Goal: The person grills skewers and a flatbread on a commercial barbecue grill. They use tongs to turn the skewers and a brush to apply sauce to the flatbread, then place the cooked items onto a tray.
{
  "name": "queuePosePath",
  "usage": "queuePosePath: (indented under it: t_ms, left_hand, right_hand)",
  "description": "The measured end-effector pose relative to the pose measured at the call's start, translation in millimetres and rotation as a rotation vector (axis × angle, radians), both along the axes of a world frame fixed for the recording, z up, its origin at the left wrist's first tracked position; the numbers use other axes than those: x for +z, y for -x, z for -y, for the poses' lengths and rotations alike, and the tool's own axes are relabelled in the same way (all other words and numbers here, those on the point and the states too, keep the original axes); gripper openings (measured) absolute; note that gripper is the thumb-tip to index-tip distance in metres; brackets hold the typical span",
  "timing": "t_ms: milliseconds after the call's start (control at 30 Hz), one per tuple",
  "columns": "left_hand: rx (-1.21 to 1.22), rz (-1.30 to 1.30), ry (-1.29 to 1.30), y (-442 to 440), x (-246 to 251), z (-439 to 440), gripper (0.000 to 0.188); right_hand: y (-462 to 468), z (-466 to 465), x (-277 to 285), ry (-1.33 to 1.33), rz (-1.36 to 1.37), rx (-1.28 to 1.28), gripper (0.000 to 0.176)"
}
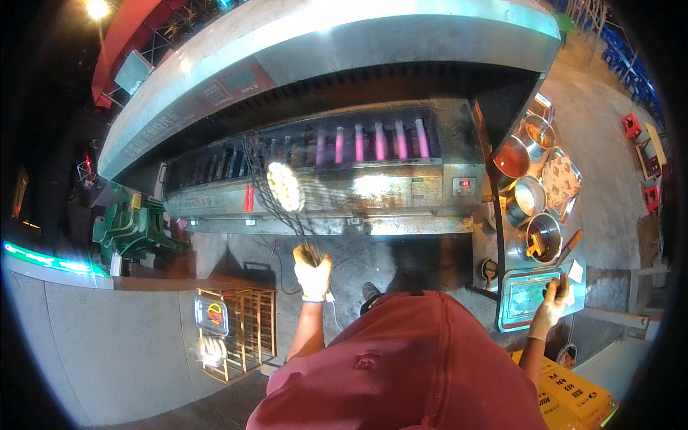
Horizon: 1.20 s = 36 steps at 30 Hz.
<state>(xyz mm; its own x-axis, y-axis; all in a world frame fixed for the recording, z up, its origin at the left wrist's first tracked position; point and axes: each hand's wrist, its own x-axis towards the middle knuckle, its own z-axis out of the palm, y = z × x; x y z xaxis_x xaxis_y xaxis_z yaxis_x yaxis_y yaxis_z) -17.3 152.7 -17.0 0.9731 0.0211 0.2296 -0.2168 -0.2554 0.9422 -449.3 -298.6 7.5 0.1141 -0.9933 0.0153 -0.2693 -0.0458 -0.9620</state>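
Note:
My left hand (312, 273), in a pale work glove, grips the handles of a wire grilling basket (269, 201). Pale, round food (285, 187), blurred and bright, sits in the basket before the front panel of a long metal grill (376, 185). Several tubes (380, 142) in the grill's right half glow pink; those further left look dark. My right hand (552, 306), also gloved, is over the edge of a rectangular metal tray (524, 298), fingers curled. Just beyond its fingertips is a wooden-handled tool (571, 246); whether the fingers touch it cannot be made out.
A metal hood (333, 45) overhangs the grill. On the right-hand table stand a pot of red sauce (511, 157), other metal pots (525, 200) and a patterned cloth or paper (562, 177). Green plastic chairs (131, 223) are stacked left, near a wooden rack (250, 328). Yellow boxes (575, 392) sit lower right.

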Motion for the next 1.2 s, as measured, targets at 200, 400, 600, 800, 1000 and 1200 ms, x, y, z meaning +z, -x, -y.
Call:
queuePosePath:
  t_ms: [200, 400, 600, 800, 1000, 1200]
  left_hand:
    - [-0.038, -0.028, -0.597, -27, 74, 80, 0.063]
    - [-0.154, -0.225, -0.626, -50, 93, 158, 0.057]
    - [-0.175, -0.219, -0.656, -59, 64, 169, 0.054]
    - [-0.241, -0.345, -0.686, -57, 95, 174, 0.064]
    - [-0.385, -0.396, -0.576, -61, 103, 154, 0.104]
    - [-0.525, -0.326, -0.556, -63, 136, 128, 0.096]
  right_hand:
    - [-74, -25, -8, 0.158, -0.046, 0.328, 0.047]
    - [-105, -58, 10, 0.119, -0.023, 0.324, 0.047]
    - [-86, -68, -4, -0.044, -0.027, 0.285, 0.048]
    - [-97, -74, -18, -0.105, -0.016, 0.326, 0.047]
    - [-113, -74, -46, -0.096, -0.1, 0.423, 0.049]
    - [-138, -96, -45, -0.217, 0.006, 0.379, 0.047]
